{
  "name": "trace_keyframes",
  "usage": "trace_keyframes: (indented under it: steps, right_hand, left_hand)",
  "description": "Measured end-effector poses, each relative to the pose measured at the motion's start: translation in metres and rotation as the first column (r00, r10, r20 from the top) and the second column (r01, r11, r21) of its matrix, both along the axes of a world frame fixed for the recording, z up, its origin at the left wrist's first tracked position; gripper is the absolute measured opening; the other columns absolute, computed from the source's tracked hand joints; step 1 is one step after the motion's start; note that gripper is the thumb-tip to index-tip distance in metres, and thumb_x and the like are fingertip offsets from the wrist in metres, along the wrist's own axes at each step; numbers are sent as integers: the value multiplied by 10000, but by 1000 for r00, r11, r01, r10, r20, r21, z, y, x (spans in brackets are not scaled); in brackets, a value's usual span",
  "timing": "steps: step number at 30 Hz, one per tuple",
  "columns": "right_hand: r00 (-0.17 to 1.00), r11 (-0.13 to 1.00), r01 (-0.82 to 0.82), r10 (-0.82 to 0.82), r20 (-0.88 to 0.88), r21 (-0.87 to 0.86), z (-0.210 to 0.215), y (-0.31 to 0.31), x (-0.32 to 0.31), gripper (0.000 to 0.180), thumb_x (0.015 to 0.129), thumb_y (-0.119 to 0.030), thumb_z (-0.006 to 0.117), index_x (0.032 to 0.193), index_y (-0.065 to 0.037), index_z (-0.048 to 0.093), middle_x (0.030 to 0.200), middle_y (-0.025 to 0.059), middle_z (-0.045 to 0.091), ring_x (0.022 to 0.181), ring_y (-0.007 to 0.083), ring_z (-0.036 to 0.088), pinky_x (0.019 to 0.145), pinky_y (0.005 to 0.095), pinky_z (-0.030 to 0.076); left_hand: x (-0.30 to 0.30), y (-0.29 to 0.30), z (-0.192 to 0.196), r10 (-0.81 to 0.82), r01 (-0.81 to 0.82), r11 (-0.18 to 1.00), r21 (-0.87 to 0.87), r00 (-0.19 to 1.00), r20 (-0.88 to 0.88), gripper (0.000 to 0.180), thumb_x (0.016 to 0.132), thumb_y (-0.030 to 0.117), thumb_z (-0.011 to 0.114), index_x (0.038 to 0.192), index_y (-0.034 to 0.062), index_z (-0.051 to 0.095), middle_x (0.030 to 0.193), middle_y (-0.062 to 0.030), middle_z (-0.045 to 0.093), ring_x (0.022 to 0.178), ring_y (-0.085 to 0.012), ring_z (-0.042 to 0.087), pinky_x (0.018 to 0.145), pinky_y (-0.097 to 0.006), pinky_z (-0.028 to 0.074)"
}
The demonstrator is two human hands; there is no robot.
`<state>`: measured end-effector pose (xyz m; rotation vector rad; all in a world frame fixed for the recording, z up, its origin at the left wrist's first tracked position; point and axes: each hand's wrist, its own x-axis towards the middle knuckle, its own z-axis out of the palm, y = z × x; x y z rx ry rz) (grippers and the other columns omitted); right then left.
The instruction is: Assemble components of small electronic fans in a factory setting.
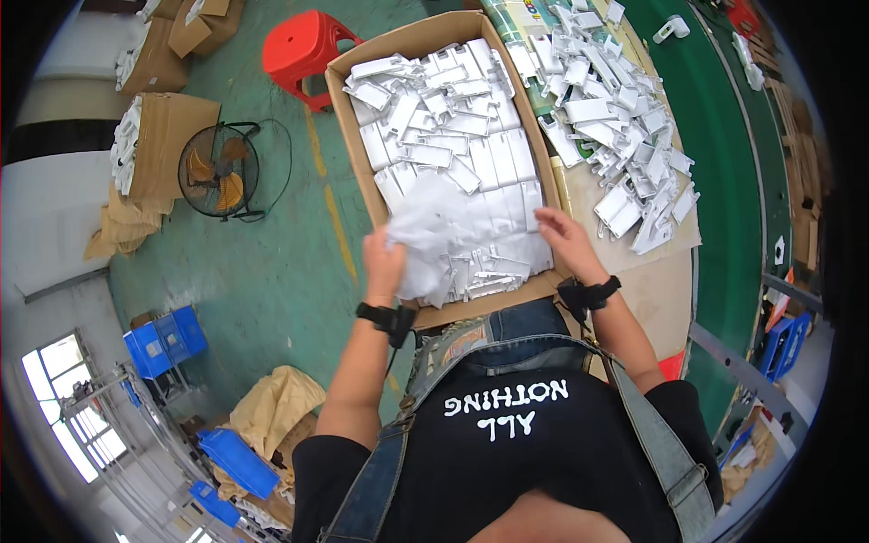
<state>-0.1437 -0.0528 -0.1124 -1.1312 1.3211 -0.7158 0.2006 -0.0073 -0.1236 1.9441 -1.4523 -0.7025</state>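
Note:
A long cardboard box (pixel 351 136) stands in front of me, packed with white plastic parts (pixel 493 163), some in neat rows and others loose on top. My left hand (pixel 384 264) is at the box's near left side, its fingers closed on a translucent plastic sheet (pixel 427 222). The sheet lies crumpled over part of the white pieces and is slightly blurred. At the right wall of the box is my right hand (pixel 570 242), fingers apart with nothing in them, close to the end of a row.
Right of the box, a table (pixel 647 294) bears a heap of loose white parts (pixel 625 127). A red stool (pixel 303 50) stands beyond the box's far left. On the green floor at left are a black fan (pixel 217 172) and a filled carton (pixel 172 136). Blue bins (pixel 167 339) sit lower left.

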Motion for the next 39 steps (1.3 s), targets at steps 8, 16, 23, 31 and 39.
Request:
trace_keyframes:
  steps: [8, 16, 23, 31, 39]
  right_hand:
    - [596, 910, -391, 135, -792, -139, -56, 36, 50, 578, 689, -55, 589, 1251, -83, 460, 1318, 163, 398, 1111, 350, 430, 947, 409, 378]
    - [614, 791, -566, 219, -758, -231, -51, 33, 55, 425, 679, -100, 645, 1094, -93, 552, 1147, 111, 492, 1017, 299, 482, 828, 387, 422]
    - [754, 864, -503, 452, -477, 22, -86, 31, 30, 332, 664, -75, 683, 979, -85, 579, 1062, 105, 501, 974, 319, 501, 840, 373, 437]
    - [666, 843, -490, 199, -719, -221, -49, -4, 62, 512, 683, -19, 639, 1161, -123, 487, 1188, 143, 451, 1003, 307, 518, 845, 384, 453]
    - [706, 873, -441, 192, -682, -211, -50, -14, 66, 283, 712, -54, 623, 972, -108, 526, 1018, 111, 498, 904, 307, 545, 744, 409, 470]
  left_hand:
    - [42, 28, 37, 125, -124, 990, 67, 992, -9, 207, 724, 183, 601, 744, -19, 557, 766, -151, 547, 743, -311, 509, 640, -389, 390]
    - [-19, 55, 33, -63, 88, 980, 177, 988, -142, 221, 723, 166, 624, 868, 6, 576, 899, -138, 604, 834, -303, 572, 770, -341, 451]
    - [-27, 50, 38, -266, 285, 929, 236, 957, -113, 262, 729, 179, 610, 945, 31, 586, 960, -153, 611, 913, -325, 580, 793, -361, 451]
    - [-36, 41, 48, -348, 358, 910, 209, 934, -81, 232, 741, 194, 600, 906, 29, 600, 926, -153, 610, 886, -326, 578, 775, -364, 453]
    - [-33, 47, 48, -364, 368, 907, 203, 930, -62, 253, 729, 201, 573, 906, 23, 604, 916, -154, 602, 891, -329, 558, 772, -395, 447]
